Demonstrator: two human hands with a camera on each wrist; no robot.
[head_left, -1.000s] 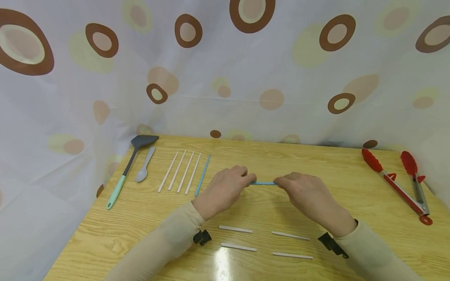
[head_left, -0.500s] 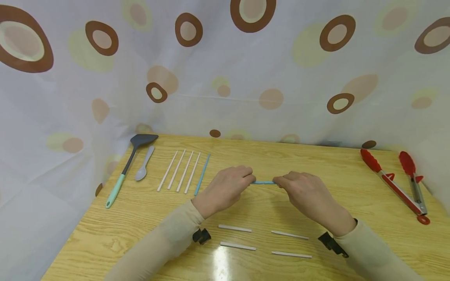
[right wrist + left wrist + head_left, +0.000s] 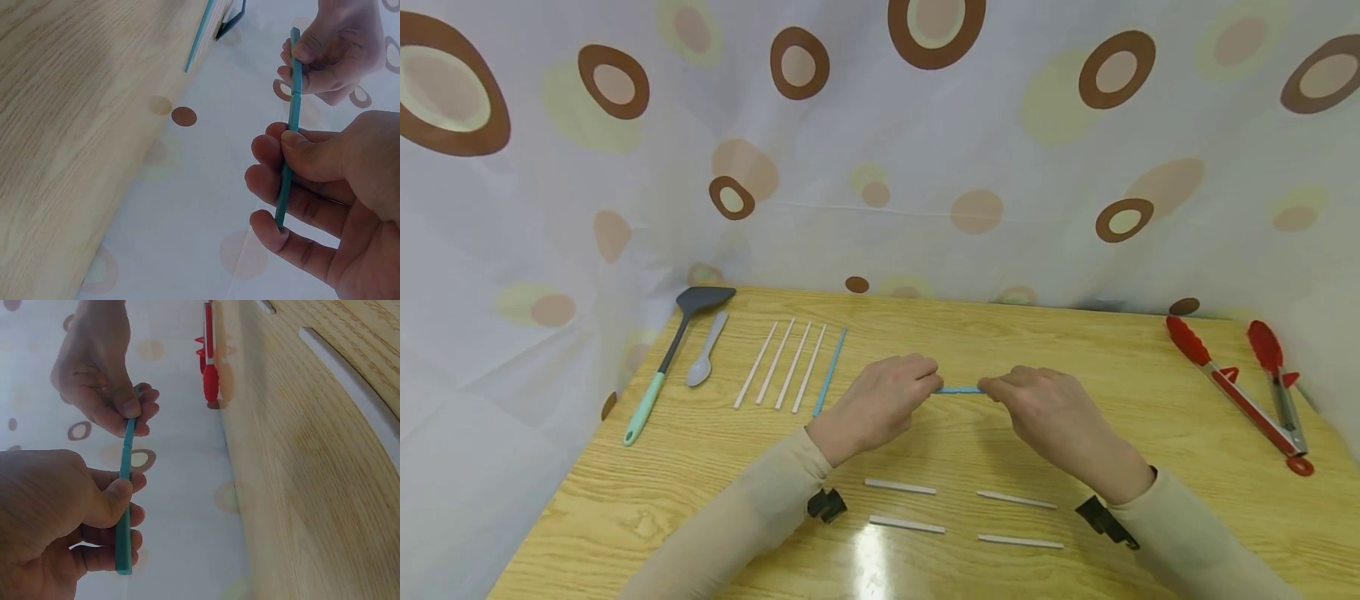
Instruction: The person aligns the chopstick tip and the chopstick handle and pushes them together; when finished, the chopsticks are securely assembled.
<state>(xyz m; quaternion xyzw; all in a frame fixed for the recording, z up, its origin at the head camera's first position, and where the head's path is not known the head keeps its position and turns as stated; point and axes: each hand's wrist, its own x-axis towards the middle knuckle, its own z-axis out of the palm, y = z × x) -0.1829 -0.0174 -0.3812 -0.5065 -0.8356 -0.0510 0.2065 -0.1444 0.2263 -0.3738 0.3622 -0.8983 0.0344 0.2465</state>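
Above the middle of the table, both hands hold a slim blue chopstick [image 3: 958,390] between them, lying level from side to side. My left hand [image 3: 878,404] pinches its left part between thumb and fingers. On the other part, my right hand [image 3: 1060,412] has a matching pinch. In the left wrist view a seam shows in the blue chopstick [image 3: 124,544] between the hands, the two parts meeting in line or nearly so. Below the hands lie several short white chopstick pieces [image 3: 900,487]. Left of my left hand, several long white chopsticks [image 3: 769,363] lie beside another blue chopstick [image 3: 831,372].
At the table's left lie a dark turner [image 3: 662,367] with a mint handle and a grey spoon [image 3: 706,354]. Red-tipped tongs [image 3: 1247,400] lie spread at the right. A patterned curtain [image 3: 925,167] hangs behind the wooden table [image 3: 1075,342].
Both hands keep their pinch on the blue chopstick with barely any movement. The whole head view has shifted very slightly.
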